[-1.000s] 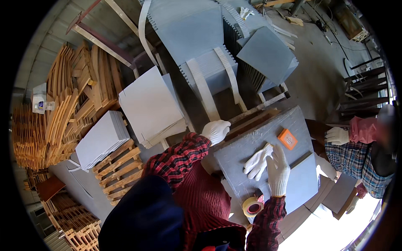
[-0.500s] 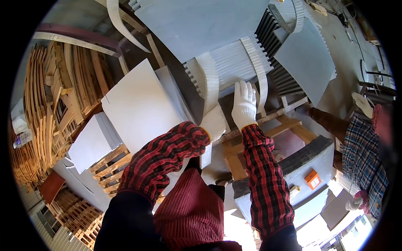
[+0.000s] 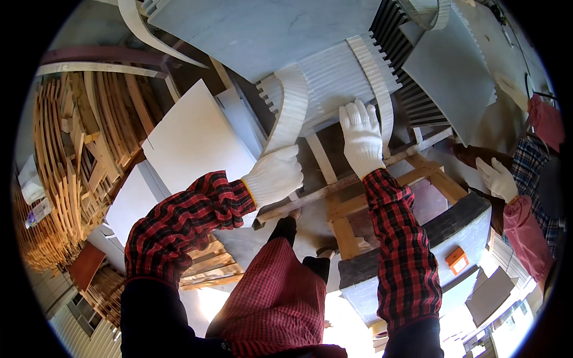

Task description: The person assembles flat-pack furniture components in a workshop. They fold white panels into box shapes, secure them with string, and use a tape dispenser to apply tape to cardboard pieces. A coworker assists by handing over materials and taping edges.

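Observation:
A white knitted glove covers each hand. My left hand (image 3: pixel 274 177) is closed round the loose lower end of a pale, flat strap (image 3: pixel 293 98), which bends down from the stack toward it. My right hand (image 3: pixel 362 134) lies with fingers stretched out against the lower edge of a stack of thin grey-white slabs (image 3: pixel 329 80), just left of a second strap (image 3: pixel 375 77). This second strap runs down over the stacked edges. A large grey slab (image 3: pixel 268 30) forms the broad face above the stack.
White panels (image 3: pixel 197 137) lean at left, beside stacked wooden pieces (image 3: pixel 107 125). A wooden frame (image 3: pixel 343 232) stands below the stack. At right are a dark-edged block (image 3: pixel 412 238) bearing an orange box (image 3: pixel 457 260), another slab stack (image 3: pixel 450 71), and a co-worker's gloved hand (image 3: pixel 498 179).
My left hand has moved left, and the strap's lower end has swung left with it. My right hand stays at the stack's edge. The co-worker's gloved hand has moved into fuller view.

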Demonstrator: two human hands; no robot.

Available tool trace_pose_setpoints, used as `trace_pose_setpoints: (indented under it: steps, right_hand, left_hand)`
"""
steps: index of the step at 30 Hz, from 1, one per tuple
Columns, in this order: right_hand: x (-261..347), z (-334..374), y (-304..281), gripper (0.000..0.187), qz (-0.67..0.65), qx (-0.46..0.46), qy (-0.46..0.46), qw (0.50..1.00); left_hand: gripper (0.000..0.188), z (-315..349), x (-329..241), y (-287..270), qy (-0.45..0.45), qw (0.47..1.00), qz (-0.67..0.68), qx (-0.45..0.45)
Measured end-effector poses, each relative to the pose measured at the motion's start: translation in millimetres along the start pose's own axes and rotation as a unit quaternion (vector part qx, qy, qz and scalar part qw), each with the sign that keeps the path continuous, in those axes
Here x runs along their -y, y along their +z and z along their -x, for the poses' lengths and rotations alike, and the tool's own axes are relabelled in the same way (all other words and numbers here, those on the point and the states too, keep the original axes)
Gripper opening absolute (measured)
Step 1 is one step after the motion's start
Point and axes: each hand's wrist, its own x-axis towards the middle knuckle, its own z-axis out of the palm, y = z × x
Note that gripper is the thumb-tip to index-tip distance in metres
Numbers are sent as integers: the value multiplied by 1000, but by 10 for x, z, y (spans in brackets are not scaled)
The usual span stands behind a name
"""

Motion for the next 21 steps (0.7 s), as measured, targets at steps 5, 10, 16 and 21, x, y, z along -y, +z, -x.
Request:
trace_pose_setpoints:
  steps: [5,10,16,21]
  right_hand:
    - [-29,232,29,39,-6,20,-1,1000]
    - [-48,296,-132,23,9,98,10,995]
    - [-99,721,431,22,123,248,-34,960]
    - [-163,837,376,19,114,197,-107,968]
  left_hand:
    - [12,-149,-104,177,20,998,8,-52]
    - [14,-279,-241,182,2,988,112,-108]
    - [18,-329,-286,-33,21,990,107,-91]
    - [20,-167,-242,99,1,993,94,-75]
